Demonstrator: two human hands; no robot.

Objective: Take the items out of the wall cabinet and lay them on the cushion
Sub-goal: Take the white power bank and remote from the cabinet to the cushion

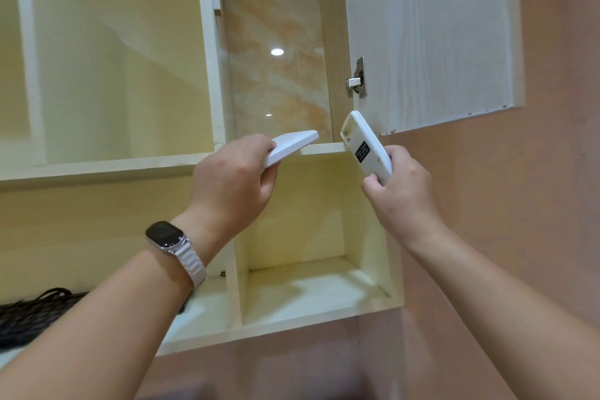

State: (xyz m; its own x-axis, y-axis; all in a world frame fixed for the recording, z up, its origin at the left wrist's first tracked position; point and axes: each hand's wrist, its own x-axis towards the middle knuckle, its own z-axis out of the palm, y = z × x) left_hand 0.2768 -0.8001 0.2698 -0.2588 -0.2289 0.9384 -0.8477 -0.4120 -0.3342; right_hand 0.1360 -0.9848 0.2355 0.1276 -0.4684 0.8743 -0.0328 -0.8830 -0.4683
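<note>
Both arms reach up. The left hand point(232, 187) is closed, thumb on top, with a watch on its wrist. The right hand point(402, 195) is closed too, fingers curled tight.

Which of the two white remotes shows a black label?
The remote in the right hand; its back faces the camera. The left hand's remote shows only plain white.

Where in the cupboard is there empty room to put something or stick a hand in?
The small cubby under the two hands looks bare, walled on both sides. So does the tall compartment beside the open door, and the wide shelf to its left. The low shelf at far left is crowded with black cables. The left hand and right hand each hold a white remote.
</note>
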